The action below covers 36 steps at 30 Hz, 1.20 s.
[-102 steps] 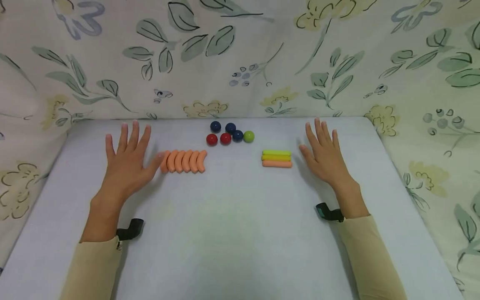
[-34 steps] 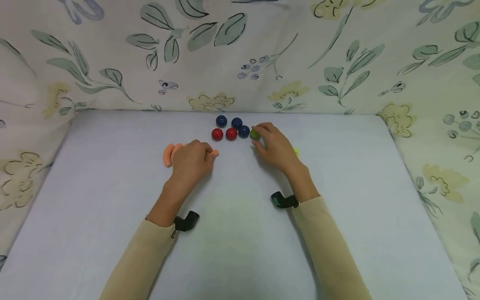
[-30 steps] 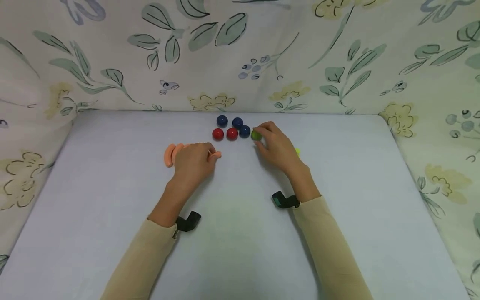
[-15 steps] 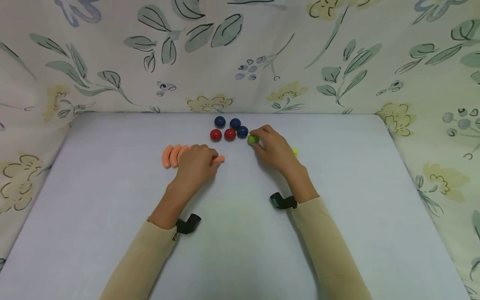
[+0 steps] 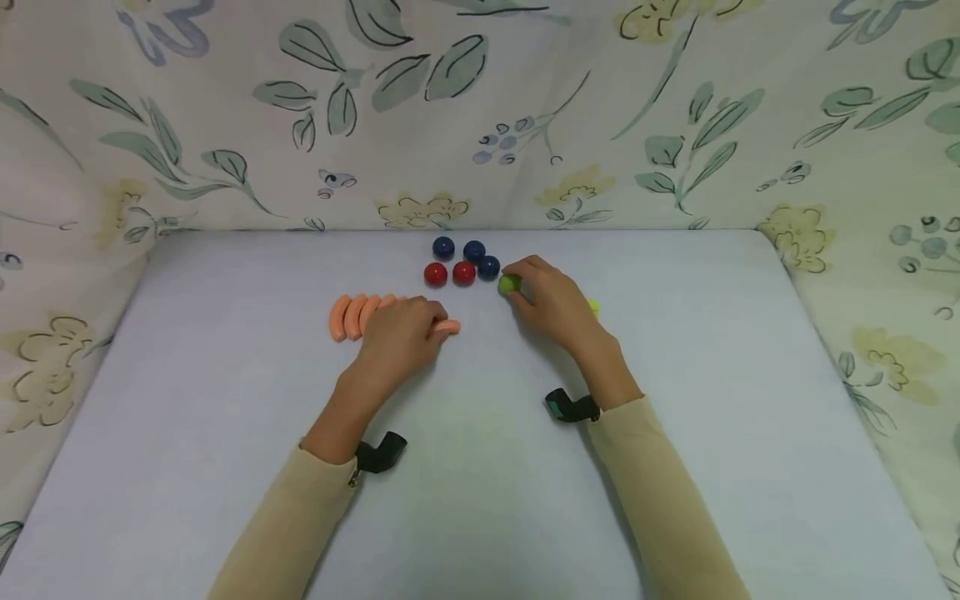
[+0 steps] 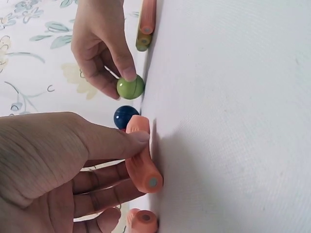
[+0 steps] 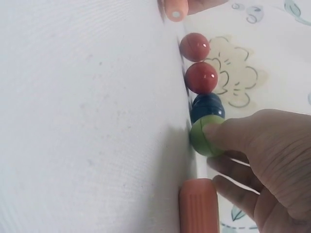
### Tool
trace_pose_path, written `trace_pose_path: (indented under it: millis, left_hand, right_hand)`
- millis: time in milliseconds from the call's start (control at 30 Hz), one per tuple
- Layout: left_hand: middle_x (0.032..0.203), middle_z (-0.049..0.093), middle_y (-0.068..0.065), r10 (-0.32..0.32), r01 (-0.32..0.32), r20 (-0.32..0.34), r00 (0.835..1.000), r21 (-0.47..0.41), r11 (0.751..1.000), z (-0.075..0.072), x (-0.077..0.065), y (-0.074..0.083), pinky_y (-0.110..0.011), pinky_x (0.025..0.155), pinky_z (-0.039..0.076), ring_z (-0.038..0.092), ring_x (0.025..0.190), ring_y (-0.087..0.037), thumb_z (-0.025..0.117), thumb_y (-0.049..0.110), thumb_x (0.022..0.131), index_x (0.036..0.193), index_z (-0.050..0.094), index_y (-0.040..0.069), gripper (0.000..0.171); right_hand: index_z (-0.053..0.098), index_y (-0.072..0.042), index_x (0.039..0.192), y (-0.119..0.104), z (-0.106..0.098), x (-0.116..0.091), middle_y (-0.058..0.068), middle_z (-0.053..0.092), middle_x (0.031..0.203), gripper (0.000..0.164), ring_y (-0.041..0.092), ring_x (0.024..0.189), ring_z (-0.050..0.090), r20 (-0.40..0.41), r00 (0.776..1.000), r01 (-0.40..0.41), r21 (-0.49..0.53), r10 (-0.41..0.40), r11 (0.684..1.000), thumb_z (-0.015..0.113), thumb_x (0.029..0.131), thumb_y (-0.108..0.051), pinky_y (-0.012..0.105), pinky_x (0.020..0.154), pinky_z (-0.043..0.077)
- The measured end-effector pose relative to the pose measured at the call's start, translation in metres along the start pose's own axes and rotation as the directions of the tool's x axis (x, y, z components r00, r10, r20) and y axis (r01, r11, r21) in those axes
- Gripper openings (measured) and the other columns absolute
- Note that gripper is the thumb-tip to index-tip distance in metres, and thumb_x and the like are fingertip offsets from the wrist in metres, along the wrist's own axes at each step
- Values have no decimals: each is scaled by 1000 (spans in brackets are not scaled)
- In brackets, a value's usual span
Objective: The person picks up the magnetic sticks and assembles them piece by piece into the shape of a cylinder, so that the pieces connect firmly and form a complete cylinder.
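In the head view my left hand (image 5: 401,337) pinches a curved orange piece (image 5: 447,327) between thumb and fingers. The left wrist view shows a grey disc on the end of that curved orange piece (image 6: 143,165). A row of similar curved pieces (image 5: 352,317) lies just left of the hand, partly covered by it. My right hand (image 5: 555,304) holds a green ball (image 5: 509,284) by thumb and fingertips. That green ball (image 7: 206,141) has a seam round it and sits low, close over the table.
Three blue balls (image 5: 474,252) and two red balls (image 5: 435,274) lie near the back edge of the white table (image 5: 465,500). Straight sticks, an orange one (image 6: 148,17) nearest, lie by the right hand, mostly hidden by it in the head view. Floral cloth (image 5: 480,108) hangs behind.
Both hands came in from the sides and took hold of a curved orange piece and the green ball. Lately the piece has moved right and nearer me, the ball slightly nearer me.
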<state>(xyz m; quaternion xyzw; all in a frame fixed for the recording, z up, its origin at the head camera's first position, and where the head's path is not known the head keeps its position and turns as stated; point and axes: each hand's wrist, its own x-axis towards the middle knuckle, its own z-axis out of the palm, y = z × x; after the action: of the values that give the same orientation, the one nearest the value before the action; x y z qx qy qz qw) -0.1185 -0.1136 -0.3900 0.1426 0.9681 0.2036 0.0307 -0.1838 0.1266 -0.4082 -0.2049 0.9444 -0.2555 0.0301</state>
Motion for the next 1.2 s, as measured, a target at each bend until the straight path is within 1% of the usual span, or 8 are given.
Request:
trace_pose_path:
  millis: [200, 300, 433, 533, 667, 833, 933, 1200]
  left_hand:
    - [74, 64, -4, 3, -3, -22, 1000, -32, 999, 1, 0, 2, -32, 61, 45, 59, 68, -20, 71, 32, 103, 97, 78, 7, 26]
    - [71, 60, -4, 12, -14, -32, 999, -66, 998, 3, 1, 2, -30, 60, 40, 57, 67, -19, 72, 32, 102, 100, 78, 8, 25]
    - [82, 72, -4, 20, -22, -23, 1000, -116, 993, 6, 3, 6, -32, 66, 50, 66, 76, -19, 72, 34, 102, 109, 79, 9, 28]
    - [89, 77, -5, 9, -11, -13, 1000, -138, 990, 7, 3, 9, -35, 69, 55, 70, 81, -20, 72, 36, 102, 113, 80, 9, 30]
    - [88, 76, -4, -22, 21, -8, 1000, -152, 988, 8, 3, 9, -35, 68, 54, 69, 80, -20, 71, 35, 102, 114, 80, 10, 29]
    - [94, 78, -4, -43, 43, 7, 999, -177, 983, 7, 3, 7, -36, 73, 57, 71, 84, -20, 70, 34, 103, 115, 80, 10, 29]
    - [97, 79, -5, -42, 45, 16, 999, -188, 981, 5, 2, 7, -38, 75, 58, 72, 86, -20, 70, 34, 103, 116, 81, 10, 29]
    - [95, 80, -6, -38, 35, -15, 999, -190, 981, 0, 3, 3, -41, 76, 58, 73, 86, -22, 69, 33, 103, 114, 82, 10, 28]
  right_hand:
    - [66, -7, 139, 2, 1, -2, 13, 66, 140, 37, 29, 131, 65, 3, 1000, 4, 16, -5, 1000, 69, 102, -13, 46, 115, 52]
    - [66, -7, 138, 4, 0, -4, 13, 67, 139, 38, 30, 130, 65, 0, 1000, 1, 25, 0, 1000, 70, 102, -14, 47, 114, 52]
    - [67, -6, 136, 6, -2, -10, 13, 69, 135, 37, 30, 126, 66, -26, 1000, 12, 62, -10, 998, 73, 100, -14, 48, 112, 53]
    - [68, -4, 134, 7, -2, -14, 14, 70, 132, 36, 30, 122, 68, -55, 997, 52, 134, -45, 990, 75, 99, -11, 46, 109, 56]
    - [67, -4, 134, 4, 1, -20, 14, 70, 132, 37, 29, 122, 70, -72, 996, 80, 300, -61, 950, 75, 98, -9, 42, 105, 59]
    - [66, -8, 136, 1, 7, -29, 10, 68, 135, 39, 26, 125, 69, -51, 999, 29, 488, -4, 872, 75, 98, -9, 39, 104, 60]
    - [66, -8, 136, -1, 12, -31, 9, 67, 137, 39, 26, 126, 69, -33, 999, 11, 535, 9, 845, 75, 98, -8, 37, 105, 59]
    - [66, -5, 137, -10, 21, -22, 12, 67, 139, 39, 29, 125, 70, -27, 998, 67, 554, -62, 830, 73, 98, -5, 36, 104, 59]
